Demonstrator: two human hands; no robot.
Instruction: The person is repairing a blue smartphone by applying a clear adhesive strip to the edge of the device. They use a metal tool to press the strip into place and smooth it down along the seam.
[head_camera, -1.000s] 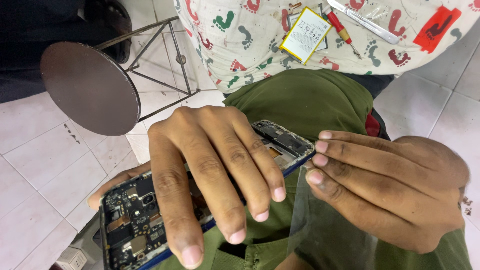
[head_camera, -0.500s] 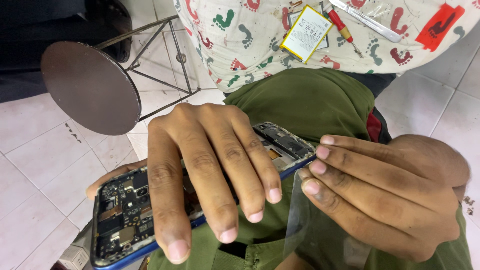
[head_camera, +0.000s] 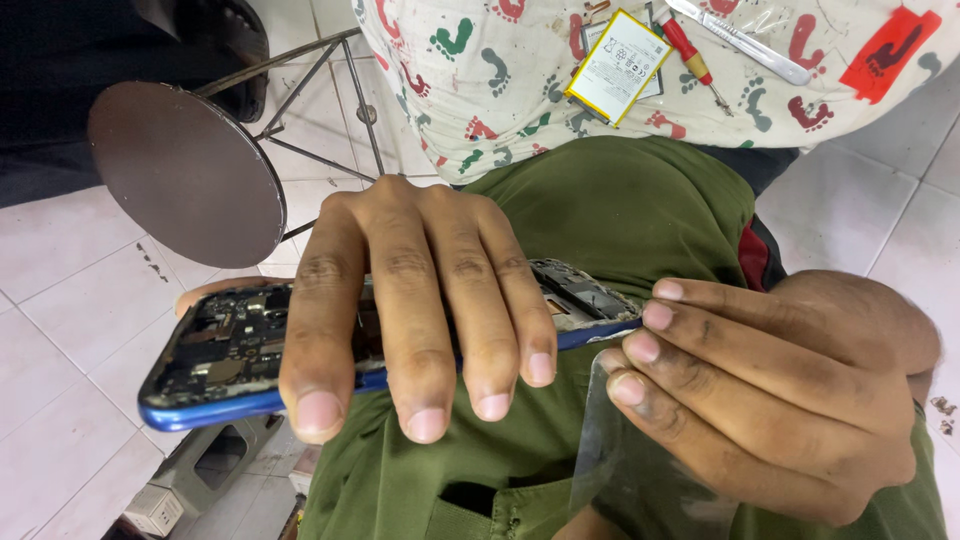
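From the head camera, we look down on our left hand (head_camera: 420, 300) clamped over an opened phone (head_camera: 230, 350) with a blue frame. Four fingers (head_camera: 425, 340) drape across its exposed circuit side, their tips curling past the near blue edge, while the thumb tip peeks out behind the far edge at the left. The hand is closed around the middle of the phone, palm down, knuckles raised toward us, and the phone lies almost level over our lap in green trousers (head_camera: 620, 200), its left end jutting out above the tiled floor (head_camera: 70, 330).

Our right hand (head_camera: 770, 390) comes in from the right, fingers held together and nearly straight, pointing left. The upper fingertips meet the right end of the phone, touching its blue corner. The lower fingers pinch a clear plastic sheet (head_camera: 625, 460) that hangs down from them; the thumb is hidden under the hand, so we cannot tell how it bears on the sheet.

Farther off, a cloth with footprint patterns (head_camera: 480, 90) carries a flat battery (head_camera: 618, 65), a red-handled screwdriver (head_camera: 690, 50) and tweezers (head_camera: 740, 40). A round metal stool (head_camera: 185, 170) stands on the floor to the left.
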